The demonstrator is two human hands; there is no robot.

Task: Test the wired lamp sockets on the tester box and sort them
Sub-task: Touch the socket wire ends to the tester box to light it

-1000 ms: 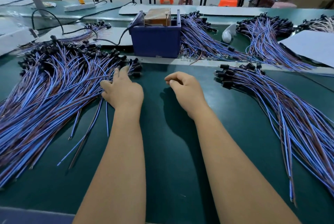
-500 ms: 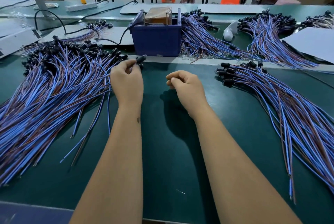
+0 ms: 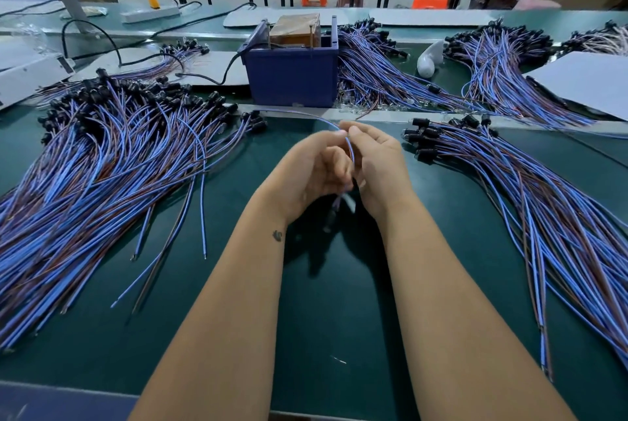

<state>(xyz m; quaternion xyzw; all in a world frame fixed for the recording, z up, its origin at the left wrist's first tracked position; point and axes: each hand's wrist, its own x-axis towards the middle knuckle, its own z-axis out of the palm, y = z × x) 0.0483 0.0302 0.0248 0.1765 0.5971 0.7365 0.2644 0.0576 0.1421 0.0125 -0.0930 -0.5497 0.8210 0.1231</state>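
Risks from this position:

1. Tangling. The single blue-and-brown wired lamp socket lead (image 3: pixel 350 149) in hand arcs up and left from the fingers toward the large left heap of blue and brown leads with black sockets (image 3: pixel 112 155). Its far end lies at or among that heap's near edge, around the black sockets there; I cannot tell whether it is free. If it is still caught, a pull would likely drag neighbours out and scatter the heap onto the dark green bench mat (image 3: pixel 326 284).
2. Mixing. The smaller right-hand pile of the same leads (image 3: pixel 509 203) sits well apart from the left heap, probably the sorted side. A dropped lead landing between them could end up in the wrong group.
3. Bad contact. The stripped tips must meet the contacts on the dark blue plastic tester box (image 3: pixel 292 76), which stands just behind the hands with a brown block in its top. Tips held uneven could give a false fail. The tips themselves are blurred below the hands.

Hands:

- Left hand (image 3: pixel 312 169): fingers curled inward, thumb and fingertip pinching the lead near its bend.
- Right hand (image 3: pixel 380 166): fingers also curled, pinching the same lead just beside the left; the 2 hands are almost touching.
- Wire tails hang below both palms, motion-blurred.
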